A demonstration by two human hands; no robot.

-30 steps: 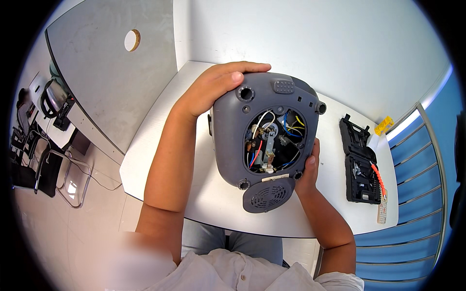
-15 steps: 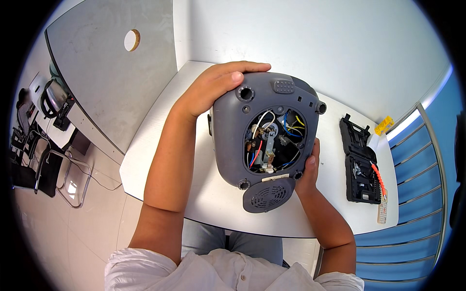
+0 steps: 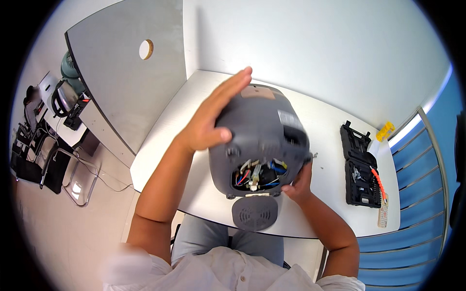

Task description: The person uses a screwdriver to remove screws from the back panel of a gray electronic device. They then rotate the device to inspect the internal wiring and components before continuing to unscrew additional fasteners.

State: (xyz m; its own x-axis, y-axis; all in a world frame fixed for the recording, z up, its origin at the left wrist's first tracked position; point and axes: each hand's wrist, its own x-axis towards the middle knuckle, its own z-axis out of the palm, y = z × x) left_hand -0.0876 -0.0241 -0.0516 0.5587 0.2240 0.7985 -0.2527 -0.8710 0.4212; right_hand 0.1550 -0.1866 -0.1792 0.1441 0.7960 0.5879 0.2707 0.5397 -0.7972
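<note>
A dark grey boxy appliance (image 3: 257,126) is tilted on the white table (image 3: 162,140), with coloured wires (image 3: 257,175) showing through an opening in its near, lower part. Its vented grey cover (image 3: 255,213) hangs from the edge of that opening. My left hand (image 3: 213,114) lies against the appliance's upper left, fingers extended along it and thumb at the front, holding it. My right hand (image 3: 300,184) grips the lower right side, its fingers partly hidden behind the housing.
At the right lie an open black toolbox (image 3: 361,182) with an orange flexible shaft (image 3: 378,183), a pale remote (image 3: 382,213) and a yellow item (image 3: 385,131), beside a metal railing (image 3: 427,126). A grey partition (image 3: 116,82) stands left, with a kettle (image 3: 67,94) and a chair (image 3: 53,169) beyond it.
The appliance has tipped, so its upper face shows and the wired opening sits lower and looks narrower. My left hand has turned with it, and my right hand has dropped slightly.
</note>
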